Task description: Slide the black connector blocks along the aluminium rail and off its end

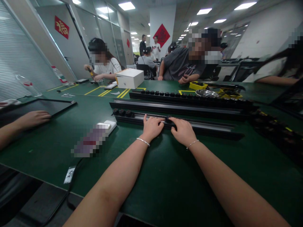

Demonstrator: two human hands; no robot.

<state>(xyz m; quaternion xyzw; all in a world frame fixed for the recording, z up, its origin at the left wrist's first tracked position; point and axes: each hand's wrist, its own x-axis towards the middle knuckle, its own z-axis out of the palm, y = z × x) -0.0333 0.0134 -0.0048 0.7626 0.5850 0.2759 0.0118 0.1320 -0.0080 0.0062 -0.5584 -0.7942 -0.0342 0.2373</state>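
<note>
A long black rail (213, 126) with a bright metal-like channel lies across the green table in front of me. My left hand (152, 128) is closed over its middle, thumb and fingertips close together. Just beside it, my right hand (184, 130) pinches a small black part (168, 119) sitting in the channel. The fingertips of both hands partly hide this part, and I cannot tell whether the left ones touch it. Several similar black blocks (121, 112) stand at the rail's left end.
Behind lie a second rail (177, 106) and a rail filled with black blocks (161, 93). A phone-like device (92, 140) with a cable lies left. A white box (130, 78), yellow trays (198, 85) and a metal dish (207, 93) stand farther back. A neighbour's hand (39, 118) rests on a dark panel (54, 108).
</note>
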